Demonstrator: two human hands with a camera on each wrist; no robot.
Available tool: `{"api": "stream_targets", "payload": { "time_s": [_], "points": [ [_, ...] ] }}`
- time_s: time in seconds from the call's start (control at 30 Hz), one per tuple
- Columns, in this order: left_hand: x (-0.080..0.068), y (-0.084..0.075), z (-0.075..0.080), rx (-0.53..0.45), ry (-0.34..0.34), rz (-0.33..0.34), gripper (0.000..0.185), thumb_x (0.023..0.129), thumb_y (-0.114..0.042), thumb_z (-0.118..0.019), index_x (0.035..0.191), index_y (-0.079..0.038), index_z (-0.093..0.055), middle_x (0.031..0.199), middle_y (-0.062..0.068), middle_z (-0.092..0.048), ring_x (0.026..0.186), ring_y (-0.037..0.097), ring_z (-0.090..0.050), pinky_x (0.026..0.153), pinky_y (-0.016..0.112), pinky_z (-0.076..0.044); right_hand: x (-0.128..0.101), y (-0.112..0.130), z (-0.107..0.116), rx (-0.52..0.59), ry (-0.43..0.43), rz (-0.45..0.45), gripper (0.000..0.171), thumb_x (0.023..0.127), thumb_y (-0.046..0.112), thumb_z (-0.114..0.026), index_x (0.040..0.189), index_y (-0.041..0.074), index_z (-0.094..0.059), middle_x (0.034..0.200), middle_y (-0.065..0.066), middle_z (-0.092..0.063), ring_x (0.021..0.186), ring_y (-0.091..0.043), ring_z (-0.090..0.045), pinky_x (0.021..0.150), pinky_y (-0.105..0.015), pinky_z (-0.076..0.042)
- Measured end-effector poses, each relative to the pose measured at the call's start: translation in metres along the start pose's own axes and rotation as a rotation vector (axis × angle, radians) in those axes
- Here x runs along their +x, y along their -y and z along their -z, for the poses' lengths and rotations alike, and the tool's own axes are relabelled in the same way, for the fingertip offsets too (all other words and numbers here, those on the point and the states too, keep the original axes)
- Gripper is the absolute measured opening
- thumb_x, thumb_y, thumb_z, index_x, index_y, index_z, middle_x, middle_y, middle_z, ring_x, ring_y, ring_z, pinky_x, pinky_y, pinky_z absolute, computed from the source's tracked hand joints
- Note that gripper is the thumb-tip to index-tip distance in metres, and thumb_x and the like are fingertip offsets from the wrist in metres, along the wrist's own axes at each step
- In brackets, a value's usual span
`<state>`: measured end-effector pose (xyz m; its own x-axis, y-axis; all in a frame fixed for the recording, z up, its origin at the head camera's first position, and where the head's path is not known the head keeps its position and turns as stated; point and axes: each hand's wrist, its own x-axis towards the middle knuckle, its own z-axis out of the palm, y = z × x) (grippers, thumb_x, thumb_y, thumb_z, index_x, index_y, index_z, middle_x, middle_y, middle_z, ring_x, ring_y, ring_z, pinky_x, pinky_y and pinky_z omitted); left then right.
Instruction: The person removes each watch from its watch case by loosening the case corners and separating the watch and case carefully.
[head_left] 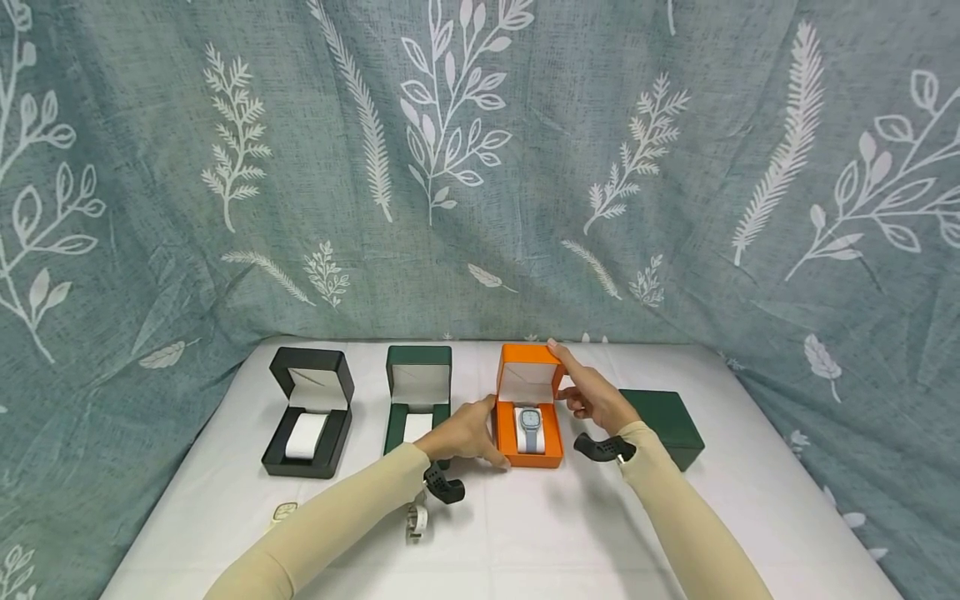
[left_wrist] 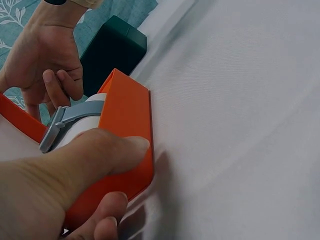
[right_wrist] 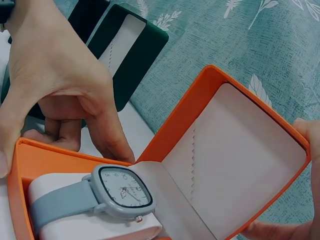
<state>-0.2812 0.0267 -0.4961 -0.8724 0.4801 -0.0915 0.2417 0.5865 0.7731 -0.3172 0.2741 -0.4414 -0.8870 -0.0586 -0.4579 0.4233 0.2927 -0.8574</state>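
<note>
An orange watch box (head_left: 551,457) stands open at the middle of the white table (head_left: 540,533). A grey-blue watch (head_left: 529,423) with a square face lies on its white pillow. My left hand (head_left: 486,435) grips the base's left wall, thumb over the rim (left_wrist: 107,152). My right hand (head_left: 576,382) pinches the right edge of the raised lid (head_left: 529,367), index finger along its top corner. In the right wrist view the watch (right_wrist: 122,190) lies below the lid's white lining (right_wrist: 235,150), with my left hand (right_wrist: 55,75) behind it.
Left of the orange box stand an open green box (head_left: 417,398) and an open black box (head_left: 309,412), each with a white pillow. A shut green box (head_left: 670,423) sits to the right. Two loose watches (head_left: 416,521) (head_left: 283,511) lie near the front left. A leaf-print cloth (head_left: 480,167) hangs behind.
</note>
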Motion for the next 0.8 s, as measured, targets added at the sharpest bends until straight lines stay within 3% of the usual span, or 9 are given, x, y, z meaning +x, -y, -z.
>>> {"api": "stream_targets", "payload": {
  "time_s": [0.1, 0.3, 0.4, 0.57, 0.63, 0.8],
  "points": [
    [0.0, 0.0, -0.001, 0.002, 0.0, -0.004, 0.112, 0.057, -0.02, -0.104, 0.151, -0.006, -0.045, 0.133, 0.009, -0.065, 0.105, 0.019, -0.059, 0.1, 0.039, -0.046, -0.003, -0.001, 0.0, 0.0, -0.004, 0.016, 0.106, 0.077, 0.091, -0.056, 0.147, 0.012, -0.042, 0.102, -0.014, -0.051, 0.061, -0.016, -0.038, 0.057, -0.029, -0.031],
    [-0.003, 0.001, -0.001, -0.005, 0.005, -0.002, 0.117, 0.058, -0.021, -0.104, 0.155, -0.005, -0.041, 0.14, 0.011, -0.061, 0.117, 0.021, -0.057, 0.107, 0.042, -0.043, -0.012, -0.013, 0.001, -0.016, -0.001, 0.066, 0.11, 0.079, 0.091, -0.051, 0.157, 0.014, -0.038, 0.14, -0.02, -0.054, 0.063, -0.017, -0.046, 0.06, -0.028, -0.038],
    [-0.004, 0.002, 0.0, -0.004, 0.001, -0.003, 0.117, 0.058, -0.021, -0.104, 0.155, -0.006, -0.04, 0.141, 0.011, -0.06, 0.118, 0.021, -0.057, 0.108, 0.042, -0.042, -0.017, -0.021, 0.004, -0.029, -0.003, 0.11, 0.104, 0.083, 0.086, -0.052, 0.158, 0.015, -0.039, 0.147, -0.02, -0.052, 0.066, -0.018, -0.048, 0.063, -0.029, -0.041],
    [-0.003, 0.002, 0.001, -0.002, 0.0, -0.016, 0.116, 0.058, -0.022, -0.104, 0.155, -0.006, -0.041, 0.142, 0.011, -0.06, 0.123, 0.023, -0.056, 0.108, 0.043, -0.042, -0.024, -0.036, 0.006, -0.083, -0.015, 0.193, 0.085, 0.091, 0.072, -0.061, 0.151, 0.013, -0.049, 0.143, -0.021, -0.054, 0.069, -0.018, -0.049, 0.069, -0.034, -0.046],
    [-0.003, 0.001, 0.001, -0.005, 0.006, -0.022, 0.117, 0.058, -0.022, -0.103, 0.155, -0.006, -0.04, 0.142, 0.011, -0.06, 0.125, 0.023, -0.056, 0.109, 0.042, -0.042, -0.025, -0.043, 0.007, -0.096, -0.019, 0.211, 0.076, 0.093, 0.064, -0.066, 0.147, 0.013, -0.053, 0.133, -0.023, -0.057, 0.068, -0.018, -0.048, 0.069, -0.035, -0.047],
    [-0.001, 0.001, 0.001, 0.002, 0.017, -0.025, 0.117, 0.059, -0.022, -0.103, 0.156, -0.005, -0.039, 0.141, 0.011, -0.06, 0.113, 0.021, -0.057, 0.102, 0.04, -0.045, -0.026, -0.058, 0.008, -0.112, -0.003, 0.24, 0.056, 0.094, 0.04, -0.076, 0.141, 0.014, -0.059, 0.123, -0.02, -0.06, 0.068, -0.019, -0.05, 0.066, -0.034, -0.048]
  ]
}}
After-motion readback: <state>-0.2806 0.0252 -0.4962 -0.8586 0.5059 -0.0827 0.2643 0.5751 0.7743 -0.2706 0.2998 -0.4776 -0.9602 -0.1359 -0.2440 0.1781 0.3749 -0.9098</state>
